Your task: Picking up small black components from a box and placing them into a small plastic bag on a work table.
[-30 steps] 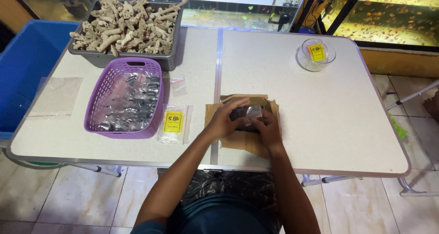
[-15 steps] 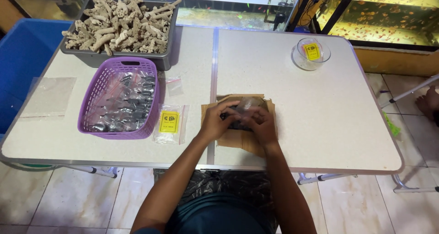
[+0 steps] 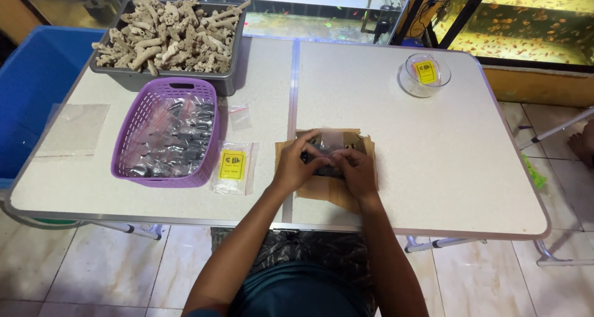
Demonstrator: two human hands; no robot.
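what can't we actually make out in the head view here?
- Small clear bag on the cardboard piece: both hands cover most of it; dark contents unidentifiable.
- Left hand and right hand: fingertip grip hidden by the fingers themselves.
- Purple basket contents: glare on the clear bags hides what is inside.
- Blue bin: cut off by the left edge.

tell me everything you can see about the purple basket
The purple basket is a rectangular plastic tray with slotted, latticed walls and a cut-out handle at its far end. It sits flat on the left half of the table, right in front of the grey tub, and is filled with clear bags of dark pieces. Neither hand touches it.
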